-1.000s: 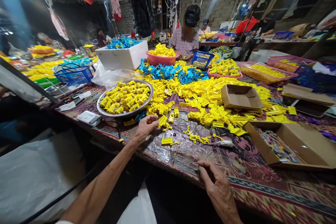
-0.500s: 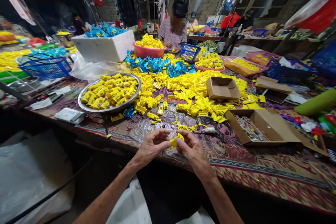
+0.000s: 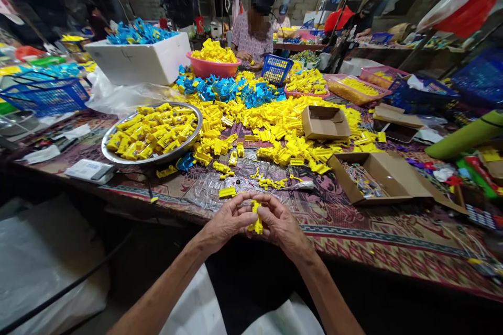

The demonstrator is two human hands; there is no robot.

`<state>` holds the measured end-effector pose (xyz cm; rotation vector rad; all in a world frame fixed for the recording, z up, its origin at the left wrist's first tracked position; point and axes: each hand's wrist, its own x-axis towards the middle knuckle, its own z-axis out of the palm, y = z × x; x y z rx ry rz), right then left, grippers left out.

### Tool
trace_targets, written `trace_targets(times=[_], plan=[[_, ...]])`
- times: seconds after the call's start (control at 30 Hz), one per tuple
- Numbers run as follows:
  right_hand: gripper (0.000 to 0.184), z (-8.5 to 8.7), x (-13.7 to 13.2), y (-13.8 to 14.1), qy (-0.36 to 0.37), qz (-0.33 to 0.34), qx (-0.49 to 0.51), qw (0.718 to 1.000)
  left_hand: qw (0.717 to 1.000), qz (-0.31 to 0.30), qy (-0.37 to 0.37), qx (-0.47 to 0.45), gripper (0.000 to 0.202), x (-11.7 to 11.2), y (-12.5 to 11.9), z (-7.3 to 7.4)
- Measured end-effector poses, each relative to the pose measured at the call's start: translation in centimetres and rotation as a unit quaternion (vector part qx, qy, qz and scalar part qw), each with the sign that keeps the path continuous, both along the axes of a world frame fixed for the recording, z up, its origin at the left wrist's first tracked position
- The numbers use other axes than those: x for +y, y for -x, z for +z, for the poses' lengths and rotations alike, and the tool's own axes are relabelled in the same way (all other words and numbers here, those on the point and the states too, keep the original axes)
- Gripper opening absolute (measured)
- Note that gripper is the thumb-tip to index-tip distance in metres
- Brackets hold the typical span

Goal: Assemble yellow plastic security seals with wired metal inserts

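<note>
My left hand (image 3: 230, 214) and my right hand (image 3: 281, 220) meet above the table's near edge, both gripping a small yellow plastic part (image 3: 256, 218). My fingers hide much of it. Just beyond my hands, a crinkled foil sheet (image 3: 200, 188) lies on the patterned cloth (image 3: 377, 235). A loose yellow piece (image 3: 227, 192) rests on the foil near my left hand, and small yellow bits (image 3: 269, 183) lie ahead of my right hand. Farther off spreads a large heap of yellow plastic parts (image 3: 283, 125).
A steel tray (image 3: 157, 157) of yellow parts sits to the left. An open cardboard box (image 3: 377, 178) of mixed bits sits to the right. Beyond stand a white foam box (image 3: 137, 60), pink basin (image 3: 212, 65) and blue basket (image 3: 277, 69). A seated person (image 3: 249, 36) works across the table.
Over the last second, my hands came together from apart and took hold of the yellow part. The part now stands more upright between them, and the view has shifted.
</note>
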<state>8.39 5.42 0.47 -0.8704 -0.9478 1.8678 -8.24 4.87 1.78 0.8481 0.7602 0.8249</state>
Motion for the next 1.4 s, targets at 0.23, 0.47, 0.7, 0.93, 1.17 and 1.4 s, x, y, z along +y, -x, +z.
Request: trace_targets(times=[0.23,0.47,0.7,0.93,1.17,1.4], plan=[[0.044,-0.8,-2.1,0.2,0.006,-0.131,-0.079,0.988,0.986,0.157,-0.050,0.014,0.045,0.1,0.4,-1.4],[0.037,-1.1,-2.8,1.2,0.016,-0.177,-0.040,0.983,0.965,0.154,-0.166,0.133,0.027,-2.2,-1.2,-1.8],[0.030,0.7,-1.7,-2.4,-0.042,-0.049,-0.086,0.994,0.992,0.028,-0.029,0.116,0.021,-2.3,0.1,-1.1],[0.025,1.0,-2.3,-4.1,-0.125,0.015,-0.139,0.982,0.998,-0.023,-0.005,0.063,0.029,-3.0,-1.6,-0.5],[0.037,0.5,-2.7,-5.3,-0.088,-0.059,-0.109,0.988,0.993,-0.002,-0.024,0.114,0.042,-2.2,-2.9,-0.2],[0.025,-0.6,-4.6,-7.5,-0.097,-0.104,-0.181,0.973,0.925,0.051,-0.198,0.320,0.034,1.6,-2.5,-1.4]])
